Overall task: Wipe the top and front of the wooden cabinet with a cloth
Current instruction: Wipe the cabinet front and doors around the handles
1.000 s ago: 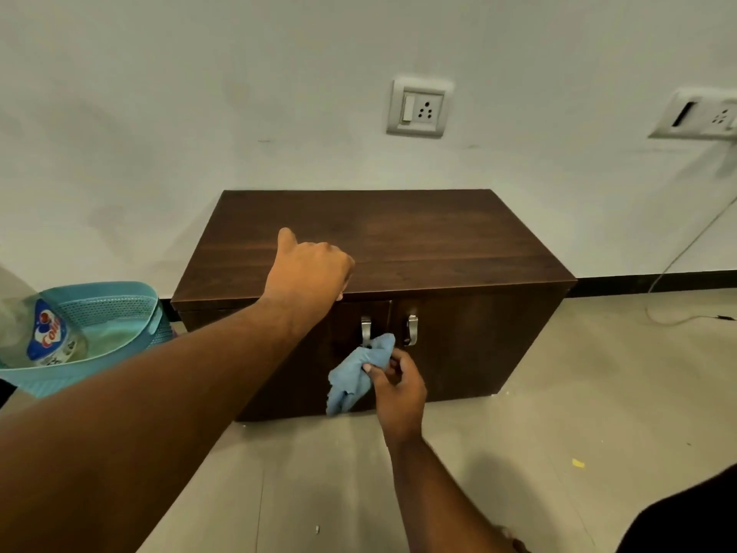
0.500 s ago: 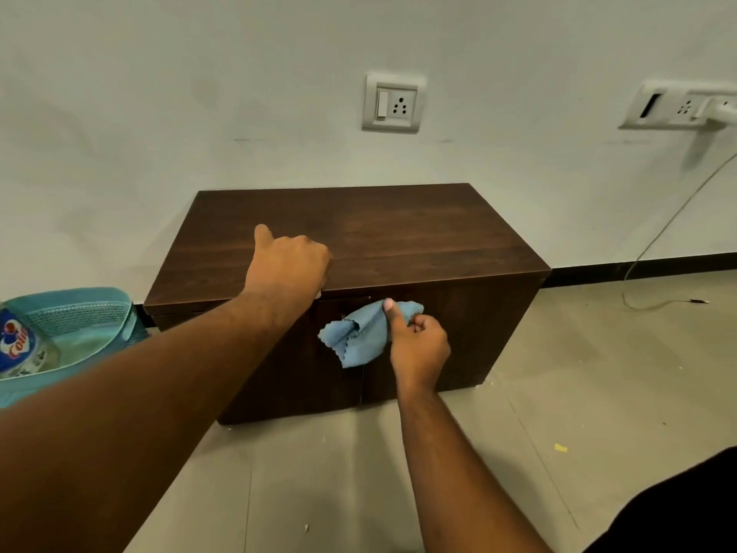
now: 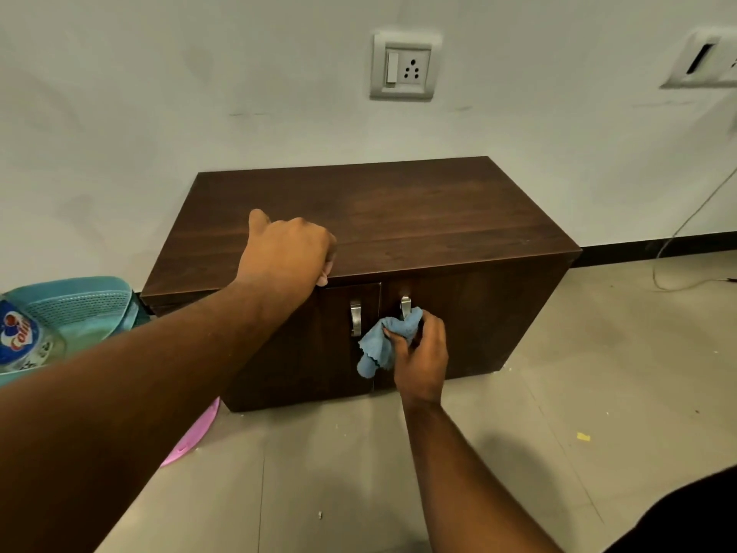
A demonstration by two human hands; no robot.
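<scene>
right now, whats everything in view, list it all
cabinet: 1, dark brown wood, against the wall
door handles: 2, silver, cabinet front
cloth: 1, blue, at the right handle
basket: 1, teal, floor left of cabinet
bottle: 1, clear with blue label, in basket
pink item: 1, floor by cabinet
wall sockets: 2, white
cable: 1, right wall
left hand: on cabinet's top front edge
right hand: holding cloth
</scene>
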